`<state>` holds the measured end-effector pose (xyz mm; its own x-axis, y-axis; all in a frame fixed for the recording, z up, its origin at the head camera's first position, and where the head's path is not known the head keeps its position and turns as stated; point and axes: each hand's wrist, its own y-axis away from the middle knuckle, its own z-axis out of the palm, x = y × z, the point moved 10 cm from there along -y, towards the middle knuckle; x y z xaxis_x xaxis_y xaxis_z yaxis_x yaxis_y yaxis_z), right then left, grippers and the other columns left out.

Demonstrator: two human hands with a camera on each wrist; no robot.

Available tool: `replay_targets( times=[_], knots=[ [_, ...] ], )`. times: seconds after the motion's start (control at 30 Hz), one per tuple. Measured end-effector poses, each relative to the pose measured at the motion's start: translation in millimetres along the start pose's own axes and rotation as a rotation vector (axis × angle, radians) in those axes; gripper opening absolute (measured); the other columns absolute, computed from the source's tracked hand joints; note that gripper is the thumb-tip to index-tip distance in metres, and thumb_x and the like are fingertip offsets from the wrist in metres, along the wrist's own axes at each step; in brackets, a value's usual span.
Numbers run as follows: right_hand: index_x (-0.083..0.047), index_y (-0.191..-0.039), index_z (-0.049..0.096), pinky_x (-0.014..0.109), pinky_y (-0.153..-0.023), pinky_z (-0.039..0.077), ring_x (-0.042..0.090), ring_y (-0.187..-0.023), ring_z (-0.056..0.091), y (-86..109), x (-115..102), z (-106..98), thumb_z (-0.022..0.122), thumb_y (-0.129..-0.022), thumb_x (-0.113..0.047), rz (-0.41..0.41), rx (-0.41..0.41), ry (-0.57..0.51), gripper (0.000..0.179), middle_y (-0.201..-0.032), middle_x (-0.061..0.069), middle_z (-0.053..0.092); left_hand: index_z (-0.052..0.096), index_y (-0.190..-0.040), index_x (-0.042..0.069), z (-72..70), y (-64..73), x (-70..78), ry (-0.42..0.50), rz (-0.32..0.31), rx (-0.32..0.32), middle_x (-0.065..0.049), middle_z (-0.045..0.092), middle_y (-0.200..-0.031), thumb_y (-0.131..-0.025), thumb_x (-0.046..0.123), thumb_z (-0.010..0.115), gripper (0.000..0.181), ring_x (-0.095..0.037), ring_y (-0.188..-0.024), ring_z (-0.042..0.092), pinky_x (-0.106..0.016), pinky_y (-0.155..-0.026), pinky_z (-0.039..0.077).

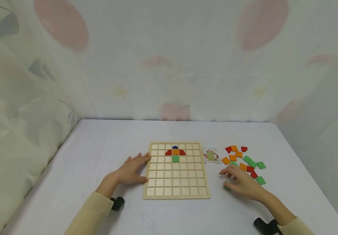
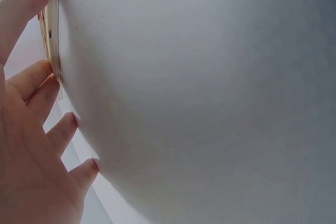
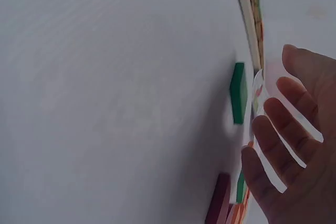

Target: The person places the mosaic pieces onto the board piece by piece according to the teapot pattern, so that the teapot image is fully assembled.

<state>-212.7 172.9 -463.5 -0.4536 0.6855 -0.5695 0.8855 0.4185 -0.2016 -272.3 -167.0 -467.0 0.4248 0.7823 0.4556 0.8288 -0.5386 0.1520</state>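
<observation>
My left hand [image 1: 132, 169] has its fingers spread, with thumb and fingertips at the left edge of a wooden grid board [image 1: 176, 181]. On the board's upper rows lie a blue half-round tile [image 1: 175, 147], an orange square tile [image 1: 175, 152] with a red quarter-round tile [image 1: 168, 152] on its left and another on its right, and a green square tile [image 1: 175, 158] below. Right of the board, my right hand [image 1: 242, 182] hovers with loosely bent fingers, holding nothing. A green tile [image 3: 239, 93] lies on the table beneath its thumb side, partly hidden in the head view.
A printed pattern card [image 1: 211, 155] lies against the board's right edge. Loose orange tiles [image 1: 232, 158], red tiles [image 1: 244, 149] and green tiles [image 1: 261, 165] are scattered beyond and beside my right hand, some overlapping. White cloth covers the table [image 1: 122, 133].
</observation>
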Motion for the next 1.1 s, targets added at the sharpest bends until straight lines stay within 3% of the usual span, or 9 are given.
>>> replay_targets(
  times=[0.4,0.63,1.1],
  knots=[
    [-0.018,-0.102,0.06,0.02,-0.077,0.049,0.003,-0.085,0.048,9.9,9.7,7.8,0.077,-0.073,-0.019,0.024,-0.092,0.092,0.034,-0.094,-0.014,0.053,0.033,-0.143,0.011,-0.6,0.6,0.2,0.002,0.006,0.005,-0.004,0.026,-0.151,-0.073,0.032,0.075,0.084,-0.035,-0.139,0.018,-0.062,-0.107,0.008],
    [-0.019,-0.097,0.057,0.017,-0.067,0.045,0.002,-0.078,0.043,8.8,10.0,10.6,0.076,-0.072,-0.018,0.021,-0.1,0.107,0.032,-0.083,-0.013,0.047,0.033,-0.144,0.011,-0.9,0.9,1.7,0.008,0.013,0.007,-0.004,0.025,-0.152,-0.074,0.033,0.075,0.085,-0.035,-0.139,0.018,-0.063,-0.107,0.007],
    [-0.02,-0.095,0.06,0.017,-0.07,0.047,0.002,-0.079,0.044,10.3,9.8,10.5,0.076,-0.073,-0.014,0.051,-0.085,0.13,0.028,-0.086,-0.013,0.049,0.033,-0.143,0.011,-0.6,0.1,1.3,0.002,0.009,0.004,-0.005,0.025,-0.151,-0.074,0.035,0.075,0.085,-0.035,-0.139,0.017,-0.063,-0.107,0.008]
  ],
)
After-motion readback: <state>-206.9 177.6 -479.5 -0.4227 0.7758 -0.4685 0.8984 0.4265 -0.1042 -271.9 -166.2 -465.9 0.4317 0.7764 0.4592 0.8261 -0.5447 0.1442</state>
